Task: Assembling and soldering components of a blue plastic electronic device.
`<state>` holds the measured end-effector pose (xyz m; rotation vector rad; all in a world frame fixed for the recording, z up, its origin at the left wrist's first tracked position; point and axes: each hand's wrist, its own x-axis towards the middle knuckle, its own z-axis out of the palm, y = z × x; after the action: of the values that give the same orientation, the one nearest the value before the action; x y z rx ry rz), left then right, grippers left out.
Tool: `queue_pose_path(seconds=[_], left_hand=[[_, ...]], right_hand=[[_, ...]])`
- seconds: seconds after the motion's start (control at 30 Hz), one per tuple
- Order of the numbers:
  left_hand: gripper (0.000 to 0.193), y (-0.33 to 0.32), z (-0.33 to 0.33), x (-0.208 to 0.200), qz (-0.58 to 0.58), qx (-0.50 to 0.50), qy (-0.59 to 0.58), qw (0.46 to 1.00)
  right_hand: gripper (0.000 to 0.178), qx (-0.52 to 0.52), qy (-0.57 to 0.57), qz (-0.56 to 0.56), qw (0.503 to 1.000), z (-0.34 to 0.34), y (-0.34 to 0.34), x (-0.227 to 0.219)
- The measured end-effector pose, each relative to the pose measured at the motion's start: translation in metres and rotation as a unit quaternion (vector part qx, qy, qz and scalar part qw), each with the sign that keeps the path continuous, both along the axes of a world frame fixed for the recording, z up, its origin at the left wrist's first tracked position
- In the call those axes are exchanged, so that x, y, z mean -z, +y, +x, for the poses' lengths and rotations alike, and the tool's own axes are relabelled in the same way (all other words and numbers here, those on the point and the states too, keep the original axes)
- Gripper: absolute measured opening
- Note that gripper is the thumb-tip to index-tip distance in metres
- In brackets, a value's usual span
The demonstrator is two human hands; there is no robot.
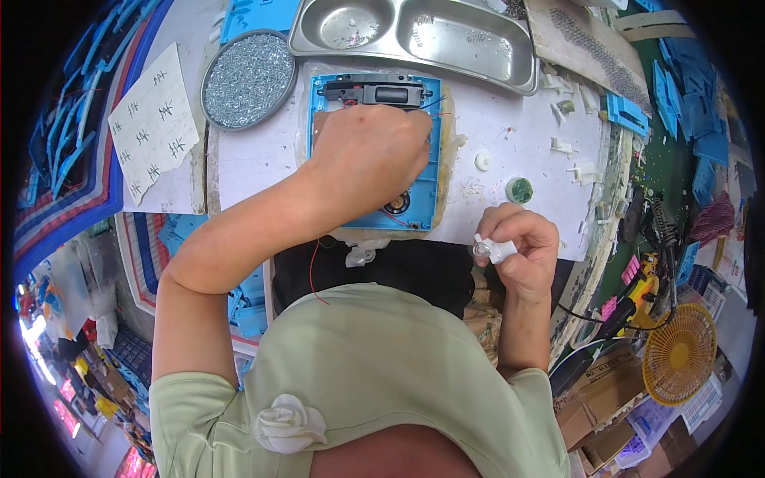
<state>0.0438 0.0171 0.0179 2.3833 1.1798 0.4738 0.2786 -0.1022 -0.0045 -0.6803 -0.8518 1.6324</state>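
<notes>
A blue plastic housing (434,179) lies on the table before me, with a black mechanism (382,89) along its far end. Thin wires and a small round speaker-like part (398,202) show inside it. Over the housing's middle, my left hand (368,151) is closed with its fingers curled down. Whatever those fingers grip is hidden beneath the hand. Near the table's front edge, my right hand (526,243) pinches a small white plastic piece (499,249) with a clear rounded end. A red wire (313,271) hangs from the housing's near side toward my lap.
A round dish of small metal screws (249,80) stands at the far left beside a marked paper sheet (153,126). Behind the housing is a compartmented steel tray (470,44). To the right lie a green-filled round container (519,190), white plastic parts (584,172) and a yellow fan (680,354).
</notes>
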Motion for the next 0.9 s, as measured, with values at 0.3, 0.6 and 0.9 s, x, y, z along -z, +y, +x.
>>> queue_pose_path(seconds=[0.3, 0.6, 0.9], left_hand=[[0.013, -0.012, -0.002, -0.006, 0.032, 0.051, 0.066, 0.996], [0.009, -0.008, -0.011, -0.017, -0.067, 0.010, -0.072, 0.995], [0.007, -0.016, -0.043, 0.006, -0.121, -0.070, -0.258, 0.956]], right_hand=[[0.046, 0.000, 0.010, -0.008, 1.000, 0.004, 0.001, 0.004], [0.038, 0.051, -0.367, 0.136, 0.919, 0.006, 0.020, -0.020], [0.026, 0.009, -0.637, 0.363, 0.680, -0.035, 0.074, -0.049]])
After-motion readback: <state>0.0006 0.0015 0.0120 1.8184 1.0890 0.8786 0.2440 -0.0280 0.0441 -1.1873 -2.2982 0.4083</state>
